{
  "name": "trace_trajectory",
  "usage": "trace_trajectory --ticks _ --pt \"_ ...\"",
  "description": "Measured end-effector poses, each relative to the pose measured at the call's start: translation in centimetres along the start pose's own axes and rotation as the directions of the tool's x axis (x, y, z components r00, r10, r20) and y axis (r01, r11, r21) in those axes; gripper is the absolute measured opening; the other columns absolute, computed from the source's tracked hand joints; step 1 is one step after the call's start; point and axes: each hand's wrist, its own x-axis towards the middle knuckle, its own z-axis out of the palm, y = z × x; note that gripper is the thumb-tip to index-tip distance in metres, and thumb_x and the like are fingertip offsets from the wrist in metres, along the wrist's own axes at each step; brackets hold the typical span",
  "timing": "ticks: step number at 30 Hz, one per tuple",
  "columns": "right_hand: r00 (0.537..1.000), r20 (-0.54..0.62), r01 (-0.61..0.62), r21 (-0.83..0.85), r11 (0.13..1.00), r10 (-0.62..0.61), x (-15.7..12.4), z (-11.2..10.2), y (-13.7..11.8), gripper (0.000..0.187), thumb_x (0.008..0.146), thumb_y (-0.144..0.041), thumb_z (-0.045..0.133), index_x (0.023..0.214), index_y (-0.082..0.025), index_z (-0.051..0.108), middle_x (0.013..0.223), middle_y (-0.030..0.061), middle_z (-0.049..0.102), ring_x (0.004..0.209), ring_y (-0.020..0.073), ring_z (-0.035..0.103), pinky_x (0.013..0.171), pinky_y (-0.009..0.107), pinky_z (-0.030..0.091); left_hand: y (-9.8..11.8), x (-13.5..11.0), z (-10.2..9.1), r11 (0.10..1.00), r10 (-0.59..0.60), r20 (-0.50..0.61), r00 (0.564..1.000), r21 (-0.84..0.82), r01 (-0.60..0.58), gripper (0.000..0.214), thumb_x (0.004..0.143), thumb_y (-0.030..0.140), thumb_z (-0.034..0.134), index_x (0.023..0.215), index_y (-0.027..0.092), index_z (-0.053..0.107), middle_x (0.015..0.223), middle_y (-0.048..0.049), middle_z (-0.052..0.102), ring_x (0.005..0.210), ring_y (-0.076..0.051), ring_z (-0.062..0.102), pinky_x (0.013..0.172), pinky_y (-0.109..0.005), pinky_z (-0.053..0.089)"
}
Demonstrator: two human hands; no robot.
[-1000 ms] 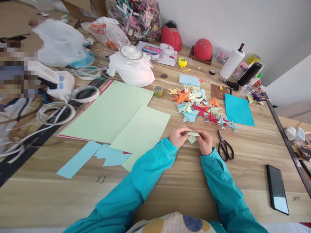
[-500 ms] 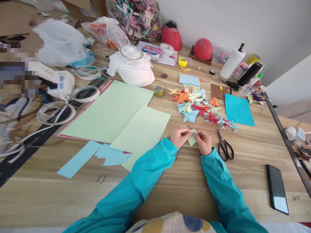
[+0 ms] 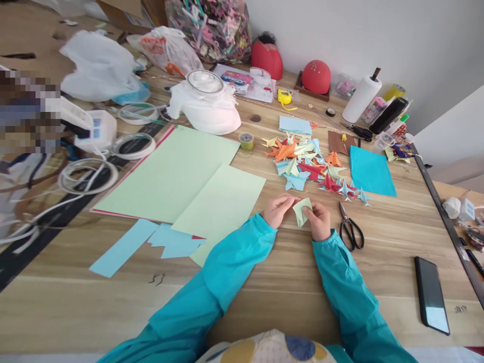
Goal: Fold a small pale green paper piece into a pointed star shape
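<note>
One small folded green paper point(image 3: 301, 214) was in front of me over the wooden tabletop point(image 3: 272, 302), slightly tilted, between my two hands. My right hand point(image 3: 319, 221) had it pinched at its right edge, thumb laid on the near face and fingers curled behind. My left hand point(image 3: 279, 209) was turned inward, thumb and forefinger drawn close together, the tips right by the paper's left edge; I could not tell whether they touched it. Both my arms slanted in from the near edge in teal sleeves point(image 3: 234, 267).

Just right of my right hand lay one pair of black-handled scissors point(image 3: 345, 218), blades pointing away from me. Beyond my hands was a heap of folded paper figures point(image 3: 312, 172) in orange, red, yellow, light blue and pale green, overlapping too much for me to count. Right of the heap lay one bright blue square point(image 3: 373, 171); behind it, one light blue stack point(image 3: 295, 125).

On my left were two pale green sheets point(image 3: 223, 201), the smaller overlapping the larger, and one light blue strip point(image 3: 123, 248) beside some blue cuttings point(image 3: 176, 242). Farther out I had one phone point(image 3: 432, 295) to the right, and one spool point(image 3: 246, 141), one yellow tape measure point(image 3: 284, 96) and two red domes point(image 3: 316, 77) toward the back.
</note>
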Motion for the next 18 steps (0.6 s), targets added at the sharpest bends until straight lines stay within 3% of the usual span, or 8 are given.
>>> trace_trajectory --ticks 8,18 --pt "0.998 -0.037 -0.049 0.159 0.986 0.056 0.46 -0.51 0.99 0.019 0.059 -0.028 0.070 0.073 -0.017 0.062 0.061 -0.0014 0.062 0.056 0.0141 0.057 0.056 0.028 0.045 0.08 0.01 0.37 0.998 -0.060 0.081 0.995 -0.015 0.061 0.030 0.076 0.036 0.051 0.079 0.011 0.066 0.079 -0.0066 0.060 0.072 -0.016 0.056 0.061 -0.027 0.048" --pt "0.997 -0.047 -0.060 0.135 0.989 0.067 0.46 -0.43 0.71 0.019 0.056 -0.026 0.072 0.068 -0.016 0.062 0.059 -0.0016 0.061 0.051 0.0112 0.052 0.049 0.024 0.041 0.01 -0.03 0.52 1.000 -0.013 0.104 0.994 0.025 0.010 0.027 0.075 0.035 0.053 0.073 0.011 0.064 0.074 -0.0048 0.057 0.069 -0.014 0.055 0.064 -0.027 0.047"
